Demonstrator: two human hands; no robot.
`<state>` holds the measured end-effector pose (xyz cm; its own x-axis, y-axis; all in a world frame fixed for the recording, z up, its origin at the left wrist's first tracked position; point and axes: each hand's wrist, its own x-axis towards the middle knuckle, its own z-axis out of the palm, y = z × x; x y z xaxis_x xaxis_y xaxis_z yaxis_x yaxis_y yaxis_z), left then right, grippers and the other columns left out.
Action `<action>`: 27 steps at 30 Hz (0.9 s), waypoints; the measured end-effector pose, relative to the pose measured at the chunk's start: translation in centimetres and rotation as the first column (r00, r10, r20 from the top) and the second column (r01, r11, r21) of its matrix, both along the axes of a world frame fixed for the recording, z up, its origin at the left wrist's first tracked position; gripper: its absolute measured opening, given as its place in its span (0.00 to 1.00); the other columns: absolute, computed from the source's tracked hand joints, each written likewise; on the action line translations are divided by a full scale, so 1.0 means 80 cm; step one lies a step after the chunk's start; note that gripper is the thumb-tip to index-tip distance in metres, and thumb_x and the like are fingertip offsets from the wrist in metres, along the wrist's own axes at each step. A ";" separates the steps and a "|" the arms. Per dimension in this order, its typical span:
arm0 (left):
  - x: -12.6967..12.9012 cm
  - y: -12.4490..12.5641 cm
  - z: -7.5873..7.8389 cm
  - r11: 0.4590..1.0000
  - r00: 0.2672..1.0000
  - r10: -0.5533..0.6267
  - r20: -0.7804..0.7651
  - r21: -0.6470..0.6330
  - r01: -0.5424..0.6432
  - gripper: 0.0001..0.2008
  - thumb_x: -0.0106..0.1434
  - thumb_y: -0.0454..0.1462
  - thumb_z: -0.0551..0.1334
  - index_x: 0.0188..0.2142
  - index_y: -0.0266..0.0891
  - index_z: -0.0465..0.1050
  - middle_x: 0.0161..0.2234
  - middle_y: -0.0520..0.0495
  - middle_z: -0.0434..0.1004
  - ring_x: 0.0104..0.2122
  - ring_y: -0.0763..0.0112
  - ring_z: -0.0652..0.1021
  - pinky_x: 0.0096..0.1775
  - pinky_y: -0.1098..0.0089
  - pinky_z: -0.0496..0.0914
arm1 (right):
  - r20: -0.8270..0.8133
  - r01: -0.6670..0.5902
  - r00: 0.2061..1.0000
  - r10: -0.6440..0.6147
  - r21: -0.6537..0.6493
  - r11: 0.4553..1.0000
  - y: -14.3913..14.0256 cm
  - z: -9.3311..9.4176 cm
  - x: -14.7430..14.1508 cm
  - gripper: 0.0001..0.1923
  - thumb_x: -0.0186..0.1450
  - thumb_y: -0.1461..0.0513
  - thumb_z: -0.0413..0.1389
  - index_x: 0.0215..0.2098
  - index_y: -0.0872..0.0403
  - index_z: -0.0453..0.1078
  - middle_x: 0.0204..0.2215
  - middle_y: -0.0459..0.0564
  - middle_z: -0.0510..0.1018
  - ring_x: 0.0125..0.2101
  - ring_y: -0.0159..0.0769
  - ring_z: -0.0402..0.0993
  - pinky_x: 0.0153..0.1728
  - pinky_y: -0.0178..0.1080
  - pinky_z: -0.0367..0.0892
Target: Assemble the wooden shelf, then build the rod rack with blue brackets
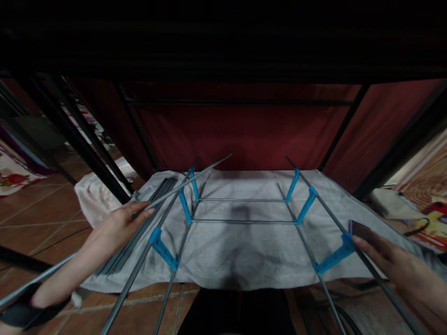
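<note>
Hands at work on a grey rod frame (244,210) (blue connectors) at frame centre: left hand (117,225) pinches a loose rod (188,181); right hand (387,253) grips a blue connector (335,258), lower right.

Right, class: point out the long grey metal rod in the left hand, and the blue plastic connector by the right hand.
long grey metal rod (188,182), head view, mid-shaft.
blue plastic connector (331,257), head view, middle.

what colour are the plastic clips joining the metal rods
Bright blue clips, clearest in the head view against the grey rods.
</note>
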<state>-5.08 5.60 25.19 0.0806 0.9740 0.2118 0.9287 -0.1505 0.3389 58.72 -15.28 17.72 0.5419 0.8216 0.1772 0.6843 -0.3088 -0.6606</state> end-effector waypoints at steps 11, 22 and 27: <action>0.215 0.095 0.066 0.850 0.818 -0.523 -0.238 -0.083 0.520 0.24 0.66 0.43 0.50 0.57 0.44 0.72 0.53 0.47 0.78 0.49 0.61 0.78 0.50 0.68 0.70 | -0.202 -0.091 0.970 0.138 0.224 0.970 0.219 0.115 -0.018 0.17 0.64 0.58 0.54 0.49 0.56 0.73 0.53 0.59 0.77 0.51 0.44 0.74 0.54 0.46 0.68; 0.243 0.172 0.012 0.736 0.738 -0.673 -0.052 -0.148 0.661 0.24 0.64 0.43 0.52 0.55 0.38 0.74 0.50 0.44 0.80 0.46 0.62 0.79 0.47 0.70 0.71 | -0.510 -0.103 0.835 0.207 0.224 0.969 0.287 0.050 -0.002 0.06 0.61 0.69 0.60 0.35 0.55 0.76 0.30 0.48 0.80 0.31 0.33 0.78 0.44 0.38 0.75; 0.307 0.189 0.016 0.684 0.684 -0.727 -0.057 -0.153 0.713 0.25 0.64 0.48 0.56 0.55 0.37 0.74 0.42 0.44 0.82 0.38 0.64 0.80 0.40 0.71 0.72 | -0.590 -0.091 0.771 0.238 0.269 0.959 0.317 0.041 -0.014 0.06 0.60 0.72 0.59 0.34 0.57 0.75 0.28 0.47 0.79 0.29 0.29 0.77 0.43 0.36 0.76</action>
<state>19.52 20.73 26.51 0.7818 0.6211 0.0554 0.5792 -0.7562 0.3044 57.60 10.07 21.04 0.4550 0.8898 0.0359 0.1397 -0.0315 -0.9897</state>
